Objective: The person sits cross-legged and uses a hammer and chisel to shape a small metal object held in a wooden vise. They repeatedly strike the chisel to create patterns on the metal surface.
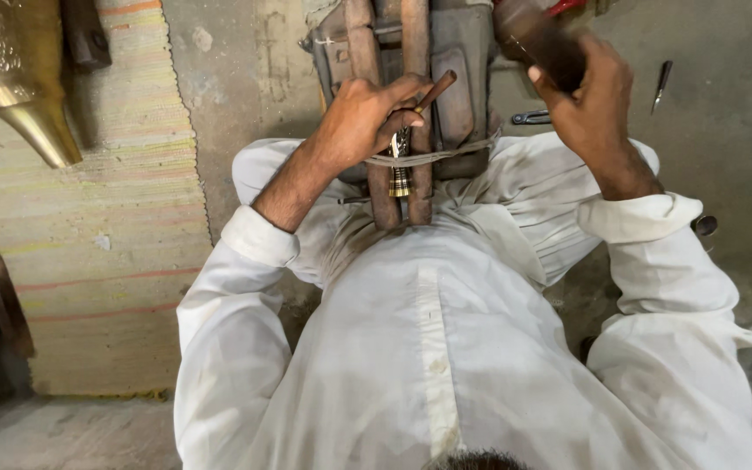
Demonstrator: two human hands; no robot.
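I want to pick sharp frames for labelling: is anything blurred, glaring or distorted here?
Head view: the right hand and the dark wooden mallet it grips are motion-blurred; the left hand on the thin brown wooden-handled tool is sharper; the shiny brass vessel glares; edges bend, wide-angle.

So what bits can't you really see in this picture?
Head view:
- Mallet head: the right hand grips a wooden mallet, blurred and cut off by the top edge.
- Chisel tip: the left hand covers the wooden-handled tool.
- Small brass piece: too small to identify.
- Brass vessel: cut off at the left edge.
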